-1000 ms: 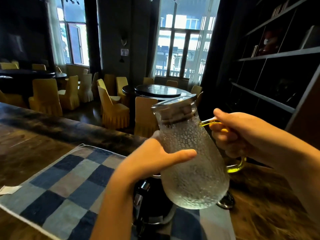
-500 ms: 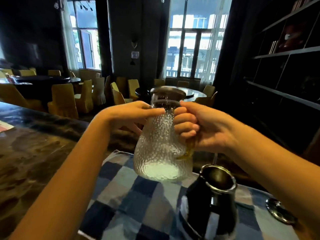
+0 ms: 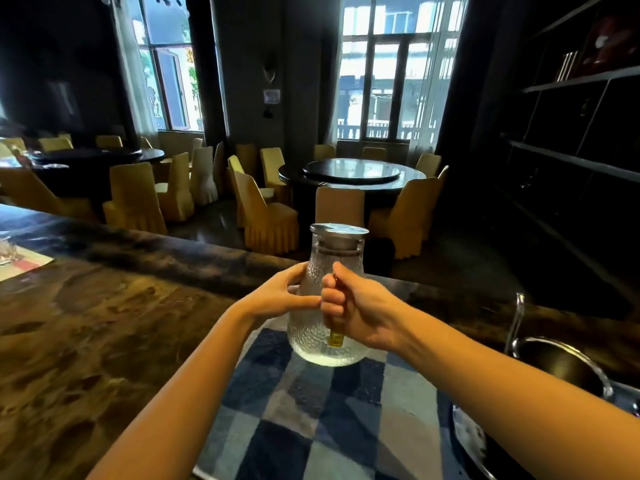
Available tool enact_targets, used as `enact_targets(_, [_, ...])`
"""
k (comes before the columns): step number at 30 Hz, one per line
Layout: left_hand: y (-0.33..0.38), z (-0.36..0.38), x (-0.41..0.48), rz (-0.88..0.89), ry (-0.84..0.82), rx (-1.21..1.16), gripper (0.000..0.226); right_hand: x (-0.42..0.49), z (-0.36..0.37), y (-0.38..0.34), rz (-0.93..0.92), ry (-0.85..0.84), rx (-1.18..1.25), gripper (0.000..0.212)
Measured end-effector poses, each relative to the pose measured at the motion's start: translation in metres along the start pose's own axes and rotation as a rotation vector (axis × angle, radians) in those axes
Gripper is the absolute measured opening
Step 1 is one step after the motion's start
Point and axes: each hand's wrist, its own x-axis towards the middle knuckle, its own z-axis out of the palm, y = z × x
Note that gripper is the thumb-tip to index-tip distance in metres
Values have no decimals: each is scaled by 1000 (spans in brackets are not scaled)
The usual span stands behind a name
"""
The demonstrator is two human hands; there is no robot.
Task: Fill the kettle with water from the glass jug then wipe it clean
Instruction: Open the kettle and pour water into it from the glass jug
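The bumpy clear glass jug with a silver lid [image 3: 331,299] stood upright on the blue and grey checked cloth [image 3: 311,420], near the cloth's far edge. A little water sat at the bottom of the jug. The right hand [image 3: 360,313] was closed in a fist around the jug's yellow-green handle [image 3: 335,337], which faced the person. The left hand [image 3: 282,294] was pressed flat on the jug's left side, with its fingers [image 3: 294,277] curled around the glass and its thumb across the front (so both hands were holding the jug).

The cloth lay on the dark brown wooden counter [image 3: 104,334], close to the near edge. The shiny black and silver kettle [image 3: 561,368] sat at the right edge of the cloth, partly hidden behind the right arm, and its top was open. It was well apart from the jug. Past the far edge of the counter there were yellow covered chairs [image 3: 266,216] and a round dark table [image 3: 353,174].
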Motion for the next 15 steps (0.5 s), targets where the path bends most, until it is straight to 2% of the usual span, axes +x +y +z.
enact_targets(2, [-10,-6,1,-19,-35,7,91,11,-2,12,23,0,-62,48])
enact_targets(5, [-26,-11,3,-86,-109,22,109,20,-10,28,90,-8,-331,46])
enact_targets(11, [-62,-12,-4,-111,-92,86,96,23,-16,47,272,-207,-511,37])
enact_targets(15, [-73,-10,-15,-76,-80,61,100,23,-12,54,283,-207,-522,36])
